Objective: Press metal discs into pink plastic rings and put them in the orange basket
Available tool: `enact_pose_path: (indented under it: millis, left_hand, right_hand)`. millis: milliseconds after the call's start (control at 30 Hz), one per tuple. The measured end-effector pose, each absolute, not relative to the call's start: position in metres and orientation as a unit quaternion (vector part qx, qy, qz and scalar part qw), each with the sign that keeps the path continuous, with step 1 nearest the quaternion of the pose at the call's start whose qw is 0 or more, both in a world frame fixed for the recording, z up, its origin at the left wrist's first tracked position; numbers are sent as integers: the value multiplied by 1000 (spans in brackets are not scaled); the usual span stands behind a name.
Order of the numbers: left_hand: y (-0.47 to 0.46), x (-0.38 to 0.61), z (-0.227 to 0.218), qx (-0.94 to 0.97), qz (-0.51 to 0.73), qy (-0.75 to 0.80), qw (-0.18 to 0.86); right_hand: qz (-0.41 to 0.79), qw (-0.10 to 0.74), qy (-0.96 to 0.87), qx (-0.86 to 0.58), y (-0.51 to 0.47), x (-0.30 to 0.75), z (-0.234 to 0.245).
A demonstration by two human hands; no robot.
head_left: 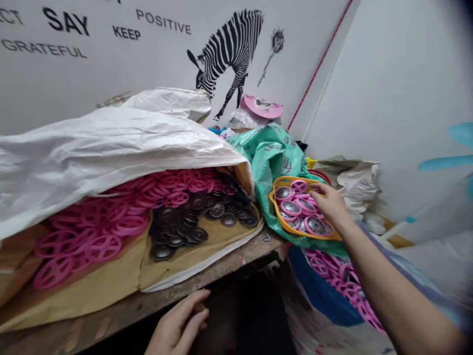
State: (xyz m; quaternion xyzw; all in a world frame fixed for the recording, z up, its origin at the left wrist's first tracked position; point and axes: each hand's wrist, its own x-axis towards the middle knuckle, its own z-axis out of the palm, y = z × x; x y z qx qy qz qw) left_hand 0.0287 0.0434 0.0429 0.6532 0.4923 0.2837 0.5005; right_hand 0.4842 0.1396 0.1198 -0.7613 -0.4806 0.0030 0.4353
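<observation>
From here I see one white sack [148,148] cut off at left, one yellow basket [277,209] right of it, the right hand [332,204] at its rim, grip unclear, the left hand [179,323], cropped below, fingers loosely apart, and, in the basket, at least eight overlapping wheels [316,226].

On my feed I see a small workshop: beyond the left hand [181,320], a scuffed wooden bench [254,252] bears an open sack [148,143] of loose pink wheels [103,246] and dark discs [177,231]; at the right hand [330,202], a yellow basket [301,234] holds wheels with discs fitted.
</observation>
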Motion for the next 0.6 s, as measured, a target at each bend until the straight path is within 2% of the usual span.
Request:
enact_pose_path:
  millis: [167,333,467,600]
  left_hand:
    - [55,18,74,688,323,503,412]
    - [96,-9,93,753,345,524,198]
    - [140,-29,104,785,233,573,-29]
    - [179,-36,119,781,174,593,-93]
  right_hand:
    - [6,444,-552,-706,112,437,128]
    - [60,448,-656,-604,73,370,108]
    - [137,436,-708,-539,42,319,83]
    - [178,414,-736,-505,22,292,64]
